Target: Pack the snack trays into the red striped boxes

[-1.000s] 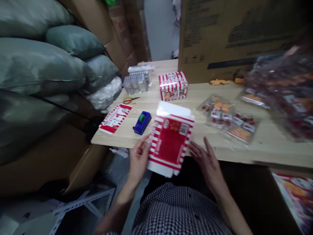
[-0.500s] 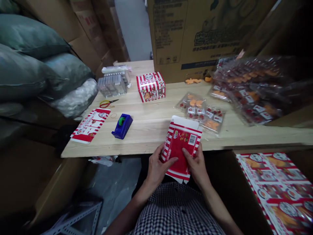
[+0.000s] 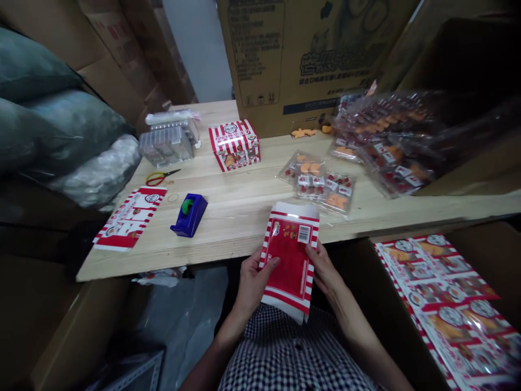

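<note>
A flattened red-and-white striped carton (image 3: 287, 260), its barcode side up, is held in front of my body at the table's front edge. My left hand (image 3: 254, 279) grips its left side, thumb on the red face. On its right edge, my right hand (image 3: 325, 269) holds it with the thumb near the barcode; its other fingers are partly hidden. Beyond the carton lie clear packs with orange and red pieces (image 3: 311, 176). A folded striped box (image 3: 235, 145) stands farther back. A blue tape dispenser (image 3: 190, 214) rests to the left.
On the wooden table (image 3: 228, 217) are scissors (image 3: 160, 177), a flat carton (image 3: 131, 219) and clear plastic cases (image 3: 166, 145). More packs (image 3: 391, 141) pile up at right. A large cardboard box (image 3: 301, 60) stands behind. Printed cartons (image 3: 439, 293) lie low at right; sacks (image 3: 69, 125) at left.
The view has shifted, moving the table things leftward. The carton is turned more upright between my hands, and my right thumb has moved from its middle to its right edge.
</note>
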A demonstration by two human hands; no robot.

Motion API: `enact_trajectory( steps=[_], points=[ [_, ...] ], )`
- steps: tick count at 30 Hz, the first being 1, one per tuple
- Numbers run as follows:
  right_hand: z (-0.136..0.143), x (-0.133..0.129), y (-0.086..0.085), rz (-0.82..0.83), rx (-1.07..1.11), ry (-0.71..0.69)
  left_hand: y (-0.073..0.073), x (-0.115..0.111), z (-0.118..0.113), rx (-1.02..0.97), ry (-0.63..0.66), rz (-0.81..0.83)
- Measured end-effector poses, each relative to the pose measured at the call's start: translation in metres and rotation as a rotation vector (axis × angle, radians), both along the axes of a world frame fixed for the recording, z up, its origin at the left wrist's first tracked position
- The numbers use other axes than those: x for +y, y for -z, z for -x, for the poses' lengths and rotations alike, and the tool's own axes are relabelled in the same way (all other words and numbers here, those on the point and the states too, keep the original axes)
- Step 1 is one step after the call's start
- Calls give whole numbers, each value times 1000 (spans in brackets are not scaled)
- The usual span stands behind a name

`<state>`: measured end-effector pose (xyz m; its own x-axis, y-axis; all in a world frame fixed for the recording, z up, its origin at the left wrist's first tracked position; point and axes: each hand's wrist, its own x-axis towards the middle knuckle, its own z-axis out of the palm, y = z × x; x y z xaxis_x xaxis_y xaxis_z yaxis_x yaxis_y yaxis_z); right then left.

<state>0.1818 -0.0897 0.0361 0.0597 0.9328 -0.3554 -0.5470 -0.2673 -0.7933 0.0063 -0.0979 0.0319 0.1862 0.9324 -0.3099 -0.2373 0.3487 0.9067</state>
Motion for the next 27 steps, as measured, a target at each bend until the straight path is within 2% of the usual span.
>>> enact_trajectory(
  steps=[4, 7, 9, 11, 15, 19, 22, 25, 27],
  points=[
    [-1, -1, 9, 2, -10, -18, -1, 6, 6, -8, 13, -29],
    [2, -11, 11, 5, 22, -141, -5, 19, 13, -83, -57, -85],
    [5, -19, 15, 21, 53, -245, -5, 24, 17, -157, -68, -55],
    [8, -27, 23, 52, 79, -288, -1, 23, 19, -208, -57, 3],
    [11, -38, 39, 125, 76, -245, 14, 10, 18, -277, -82, 41],
    [8, -40, 34, 231, 28, -253, 26, 7, 20, -202, -212, -45],
    [4, -36, 27, 270, -11, -318, 33, 13, 24, -117, -291, -125],
    [5, -31, 26, 196, -9, -370, 40, 17, 27, -98, -306, -100],
    [7, -27, 28, 65, -50, -287, 42, 16, 28, -100, -301, -62]
  ],
)
